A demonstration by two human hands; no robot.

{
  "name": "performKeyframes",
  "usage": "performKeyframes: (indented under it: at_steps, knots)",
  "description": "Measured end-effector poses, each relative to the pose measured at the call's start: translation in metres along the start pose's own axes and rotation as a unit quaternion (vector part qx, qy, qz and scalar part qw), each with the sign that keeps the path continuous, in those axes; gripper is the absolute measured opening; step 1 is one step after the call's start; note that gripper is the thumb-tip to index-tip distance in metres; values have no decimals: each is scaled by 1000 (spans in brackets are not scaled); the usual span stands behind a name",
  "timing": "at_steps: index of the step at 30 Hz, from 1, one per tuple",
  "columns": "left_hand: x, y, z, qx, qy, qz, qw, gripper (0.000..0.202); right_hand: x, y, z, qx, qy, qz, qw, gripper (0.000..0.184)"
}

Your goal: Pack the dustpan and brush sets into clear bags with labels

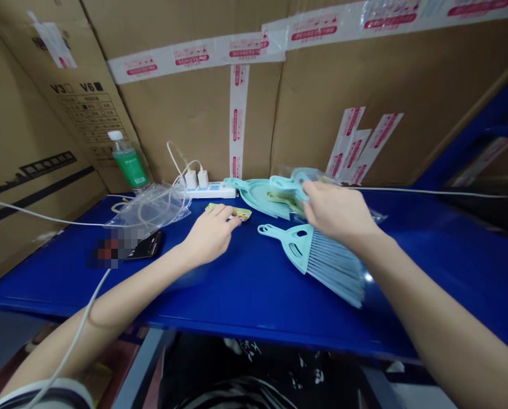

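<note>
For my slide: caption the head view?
Left hand over a flat yellow-green packet, right hand holding a turquoise plastic handle, near a turquoise fan-shaped brush.

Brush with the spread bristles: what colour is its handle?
The brush handle is light turquoise; it shows best in the head view.

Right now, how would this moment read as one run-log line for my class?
left hand: fingers over small packet | right hand: holding blurred turquoise item | brush: on blue table | dustpan: beyond brush
</note>
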State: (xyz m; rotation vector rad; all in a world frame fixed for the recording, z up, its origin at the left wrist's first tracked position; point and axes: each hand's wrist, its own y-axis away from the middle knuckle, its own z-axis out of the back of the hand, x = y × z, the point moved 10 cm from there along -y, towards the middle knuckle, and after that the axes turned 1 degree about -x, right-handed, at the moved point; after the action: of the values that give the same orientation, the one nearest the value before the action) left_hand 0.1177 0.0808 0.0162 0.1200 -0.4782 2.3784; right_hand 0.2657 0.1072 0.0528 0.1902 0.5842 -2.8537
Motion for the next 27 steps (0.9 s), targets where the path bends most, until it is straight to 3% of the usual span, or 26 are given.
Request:
performKeyframes:
  at_steps: [3,6,8,10,12,19,24,27]
  knots:
    - [40,11,8,-27,21,85,996,33,54,19,17,-47,-18,140,989,17]
    - [83,25,30,-117,82,175,974,34,101,47,30,-114,-53,292,948,21]
    - [98,33,43,-167,107,200,959,30,116,61,33,-135,-84,347,924,23]
    - [102,37,49,-191,127,204,952,27,120,65,34,-144,-106,358,917,24]
    - [96,35,43,-169,147,183,957,25,120,65,34,-153,-117,352,916,26]
    - [66,25,-9,8,170,79,982,28,138,80,30,-176,-123,414,885,35]
    - [68,24,-23,53,198,84,975,30,150,95,33,-187,-154,456,856,35]
    - [76,25,-32,83,273,109,952,30,155,100,32,-181,-160,473,847,30]
